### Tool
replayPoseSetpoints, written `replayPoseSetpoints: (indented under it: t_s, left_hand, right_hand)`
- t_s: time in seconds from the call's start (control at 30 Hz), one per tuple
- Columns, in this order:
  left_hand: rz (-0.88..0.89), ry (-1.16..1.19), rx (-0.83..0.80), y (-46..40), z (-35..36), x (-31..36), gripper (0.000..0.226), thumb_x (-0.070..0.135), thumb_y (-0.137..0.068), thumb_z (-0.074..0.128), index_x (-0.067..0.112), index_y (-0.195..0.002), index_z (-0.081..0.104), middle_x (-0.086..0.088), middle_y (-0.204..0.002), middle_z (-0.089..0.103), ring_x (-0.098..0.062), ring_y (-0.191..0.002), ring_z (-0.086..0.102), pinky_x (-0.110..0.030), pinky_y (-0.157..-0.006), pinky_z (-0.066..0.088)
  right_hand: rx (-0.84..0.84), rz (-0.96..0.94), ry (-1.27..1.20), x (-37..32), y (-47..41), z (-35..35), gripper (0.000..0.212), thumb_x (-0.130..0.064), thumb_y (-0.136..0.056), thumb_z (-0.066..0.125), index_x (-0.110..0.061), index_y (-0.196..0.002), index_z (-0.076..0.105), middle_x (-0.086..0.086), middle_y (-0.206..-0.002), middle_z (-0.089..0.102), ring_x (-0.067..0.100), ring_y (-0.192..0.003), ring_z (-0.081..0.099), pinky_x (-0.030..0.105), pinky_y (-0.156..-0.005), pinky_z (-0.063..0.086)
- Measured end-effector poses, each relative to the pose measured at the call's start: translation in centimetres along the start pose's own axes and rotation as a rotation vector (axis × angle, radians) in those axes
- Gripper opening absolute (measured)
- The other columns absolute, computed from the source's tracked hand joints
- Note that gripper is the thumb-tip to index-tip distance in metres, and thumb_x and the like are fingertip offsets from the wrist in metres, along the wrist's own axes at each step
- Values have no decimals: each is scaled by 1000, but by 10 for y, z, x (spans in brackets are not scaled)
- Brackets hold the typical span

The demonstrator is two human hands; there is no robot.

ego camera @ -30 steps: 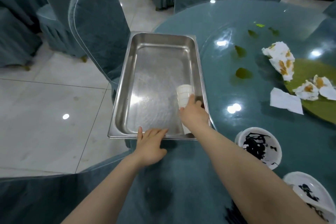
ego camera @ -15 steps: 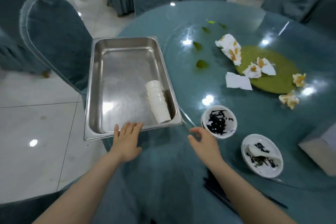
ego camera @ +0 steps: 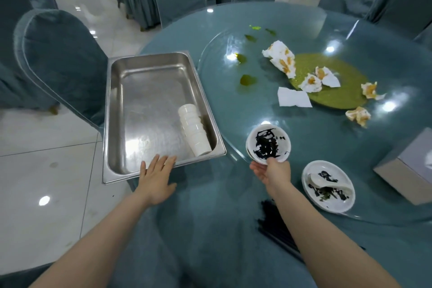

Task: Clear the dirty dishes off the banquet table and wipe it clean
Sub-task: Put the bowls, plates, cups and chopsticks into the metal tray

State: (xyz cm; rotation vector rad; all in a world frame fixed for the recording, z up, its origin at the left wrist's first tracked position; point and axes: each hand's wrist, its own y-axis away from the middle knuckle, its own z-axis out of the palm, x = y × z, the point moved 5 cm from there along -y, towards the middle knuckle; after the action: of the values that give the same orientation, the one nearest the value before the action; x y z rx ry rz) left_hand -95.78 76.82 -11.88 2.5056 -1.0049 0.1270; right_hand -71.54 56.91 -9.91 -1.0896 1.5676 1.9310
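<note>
Nearest, the left hand (ego camera: 157, 177) lies flat with straight fingers on the near rim of the steel tray (ego camera: 112, 124). The right hand (ego camera: 272, 170) grips the smeared bowl (ego camera: 268, 143) at the surface (ego camera: 210, 217) edge. Stacked cups (ego camera: 194, 132) lie inside the tray; crumpled napkins (ego camera: 280, 58) sit farther off.

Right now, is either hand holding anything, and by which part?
Right hand grips the black-smeared bowl by its near rim. Left hand holds nothing; its straight fingers rest on the steel tray's near edge.
</note>
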Motion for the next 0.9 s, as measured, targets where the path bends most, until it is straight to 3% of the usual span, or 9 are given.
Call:
replayPoseSetpoints:
  t_s: [0.2,0.4,0.53,0.7,0.77,0.9]
  left_hand:
    - [27,120,-58,4,-7,-1,61,46,-99,33,28,-152,7,2,-161,-1,-14,-147,-7,-41,-115,-13]
    - [17,238,-117,-11,-21,-4,57,47,-101,15,20,-151,18,0,-160,10,-14,-147,4,-35,-117,-5]
    - [-78,126,-59,-35,-32,-30,59,42,-100,29,14,-151,17,-8,-160,10,-22,-147,9,-43,-118,6]
    - [-214,28,-122,-49,-27,-70,62,53,-91,44,12,-135,36,-12,-145,36,-27,-135,32,-50,-113,23]
    - [-215,49,-165,-51,-18,-72,66,58,-90,39,13,-138,33,-12,-149,29,-27,-138,28,-51,-114,20]
    - [-227,93,-202,-56,-11,-71,82,61,-91,32,12,-151,9,-14,-159,-4,-27,-147,5,-51,-116,9]
  right_hand:
    - [-159,-178,138,-16,14,55,38,1,-85,36,-12,-117,53,15,-77,72,24,-59,70,24,-44,49]
    - [-301,-165,247,-21,21,129,28,0,-85,39,-17,-101,54,14,-71,71,21,-51,66,24,-44,48]
    - [-409,-117,376,-20,19,170,28,1,-83,39,-15,-99,55,17,-69,70,21,-47,63,21,-42,44]
    - [-542,48,485,10,21,221,30,0,-87,42,-18,-108,52,16,-73,71,18,-48,63,20,-43,45]
    - [-564,119,465,26,20,230,31,-2,-89,43,-20,-112,52,16,-81,72,20,-52,66,22,-45,48]
    - [-547,121,462,42,8,237,30,-7,-93,47,-23,-119,51,15,-95,71,23,-61,70,25,-51,53]
